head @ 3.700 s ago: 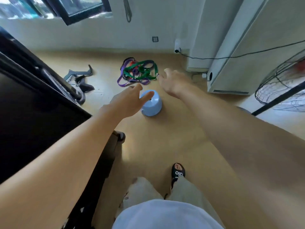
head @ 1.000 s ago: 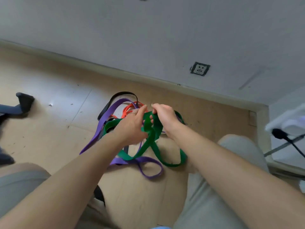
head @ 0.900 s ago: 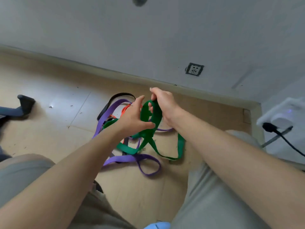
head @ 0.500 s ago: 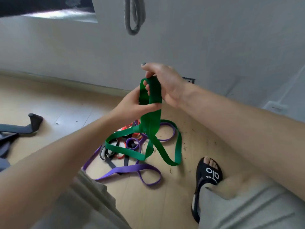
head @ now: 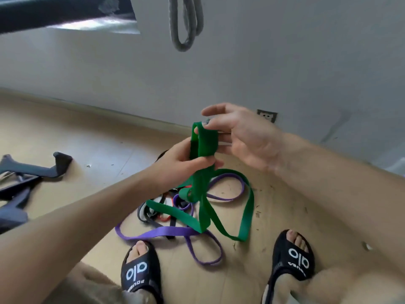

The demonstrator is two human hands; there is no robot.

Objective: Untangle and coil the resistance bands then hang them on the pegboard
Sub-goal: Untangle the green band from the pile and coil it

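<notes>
**Holding the green band up between both hands, over the tangle on the floor**

Lying at far left on the floor (head: pixel 65 132): dark grey stand parts (head: pixel 32 170), well apart from the bands.

Left hand (head: pixel 175 163): fingers curled round the green band (head: pixel 203 145), thumb laid across its front, clamping the doubled strap just below the top fold. The band passes through the fist and comes out underneath.

Green band: top loop stands upright between the two hands, above the floor. Below the left hand its strands hang down, cross, and spread into two wide loops that reach the floor between the feet.

Right hand (head: pixel 243 137): thumb and a fingertip pinch the top fold of the green loop. The remaining fingers are spread and loosely extended, off the band.

Under the hands, on the floor: purple band (head: pixel 166 231) in open loops, partly beneath the green strands; a black band (head: pixel 146 216) and an orange band (head: pixel 164 218) bunched in the middle of the pile. How these are interlocked cannot be told.

Bottom: two black slides (head: pixel 140 270), one each side of the pile.

Upper wall: a grey band (head: pixel 186 25) hangs in a loop; its hook is out of view. Wall socket (head: pixel 267 115) just behind the right hand.
</notes>
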